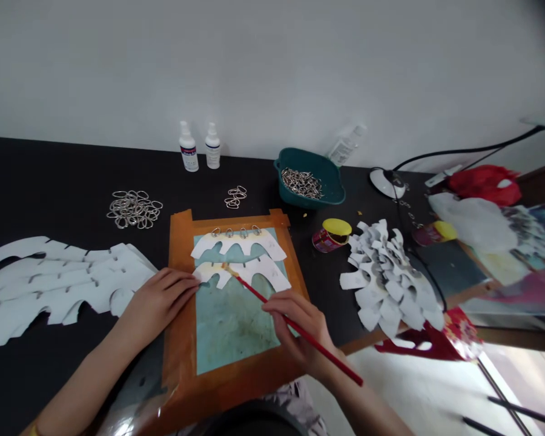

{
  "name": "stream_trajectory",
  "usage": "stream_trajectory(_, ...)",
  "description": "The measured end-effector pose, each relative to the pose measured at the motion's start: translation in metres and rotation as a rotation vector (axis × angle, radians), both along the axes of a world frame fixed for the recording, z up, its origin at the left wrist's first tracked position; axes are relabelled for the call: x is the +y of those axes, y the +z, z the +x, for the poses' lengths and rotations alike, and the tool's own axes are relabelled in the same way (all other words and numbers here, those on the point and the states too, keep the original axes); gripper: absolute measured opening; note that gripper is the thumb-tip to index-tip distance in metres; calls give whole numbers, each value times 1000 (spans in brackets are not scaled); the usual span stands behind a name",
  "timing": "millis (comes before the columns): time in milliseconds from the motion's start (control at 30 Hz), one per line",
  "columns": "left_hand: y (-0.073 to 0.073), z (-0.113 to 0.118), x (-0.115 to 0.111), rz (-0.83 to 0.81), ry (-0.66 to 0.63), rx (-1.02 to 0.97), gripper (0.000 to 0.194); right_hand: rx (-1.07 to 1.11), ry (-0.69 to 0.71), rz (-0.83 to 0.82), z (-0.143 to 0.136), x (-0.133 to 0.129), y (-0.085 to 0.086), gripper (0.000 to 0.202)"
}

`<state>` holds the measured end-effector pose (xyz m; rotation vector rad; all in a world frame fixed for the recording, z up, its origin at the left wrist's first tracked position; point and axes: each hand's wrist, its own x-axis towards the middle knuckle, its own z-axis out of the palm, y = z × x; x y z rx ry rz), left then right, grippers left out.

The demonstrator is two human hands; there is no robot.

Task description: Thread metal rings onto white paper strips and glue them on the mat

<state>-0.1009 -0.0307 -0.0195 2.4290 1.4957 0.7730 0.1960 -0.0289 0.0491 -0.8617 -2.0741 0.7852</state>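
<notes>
My right hand (300, 327) grips a red brush (300, 330), its bristle tip on the upper edge of a white cut-out piece (267, 271). My left hand (163, 297) lies with its fingers stretched out, fingertips at the left end of that piece. Just above it lies another white cut-out (240, 245) with several metal rings (243, 232) along its top edge. Both pieces rest on a teal sheet (236, 333) framed with brown tape (181, 327).
White cut-outs (68, 278) spread at left, below a ring pile (135, 209). Behind stand two bottles (189, 151) and a green basin (327, 181) of rings. A yellow-lidded can (329, 237) and a heap of white pieces (390, 278) lie right.
</notes>
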Motion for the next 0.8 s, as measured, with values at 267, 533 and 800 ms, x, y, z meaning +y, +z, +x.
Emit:
stream_trajectory(267,0,1,0,-12,10,-4,27,3,-36,-46,0,0,-6,24)
stream_trajectory(533,-4,-1,-1,-12,6,-7,23,28,-8,-11,-10,-4,7,25)
stream_trajectory(800,-3,-1,-1,-34,23,-12,27,-32,-91,-70,9,-4,10,21)
